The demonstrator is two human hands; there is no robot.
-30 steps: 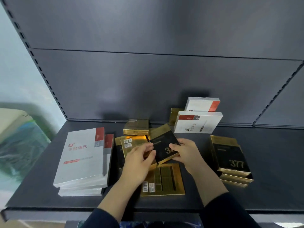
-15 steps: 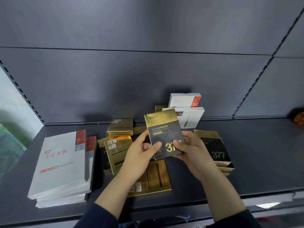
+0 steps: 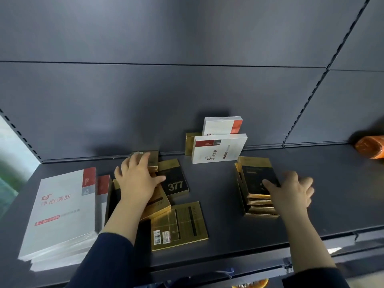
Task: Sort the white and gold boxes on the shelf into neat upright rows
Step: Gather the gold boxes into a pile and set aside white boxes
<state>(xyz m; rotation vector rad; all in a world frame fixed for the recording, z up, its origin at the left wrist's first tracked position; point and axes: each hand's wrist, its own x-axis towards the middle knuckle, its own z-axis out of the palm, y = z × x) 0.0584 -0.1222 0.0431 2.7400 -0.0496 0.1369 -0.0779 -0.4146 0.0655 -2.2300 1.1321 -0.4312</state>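
0.5 s ago both hands held 1 gold-and-black box up before the back panel; now neither holds anything. The right stack [image 3: 257, 183] of gold boxes then showed 377 on top. Now its top box has a number partly hidden by the right hand [image 3: 291, 190], which lies wide, fingers spread, thumb touching that face. The left hand [image 3: 137, 179] has dropped onto the left cluster. Its straight, spread fingers reach over a small gold box [image 3: 154, 159] by the back panel, and its palm is above a tilted gold box [image 3: 160, 202]. Just beside it a 377 box [image 3: 174, 180] lies face up.

On the shelf [image 3: 218, 183] the right stack shows 4 layers. The left cluster has 4 gold boxes in plain sight, 1 of them a barcode-side-up box [image 3: 179, 225] at the front. 1 rear gold box [image 3: 190, 142] stands behind 2 leaning white boxes [image 3: 218, 149]. At left lies a white pile [image 3: 60, 208], roughly 3 deep; the exact count is unclear. 1 orange object [image 3: 371, 146] sits far right.
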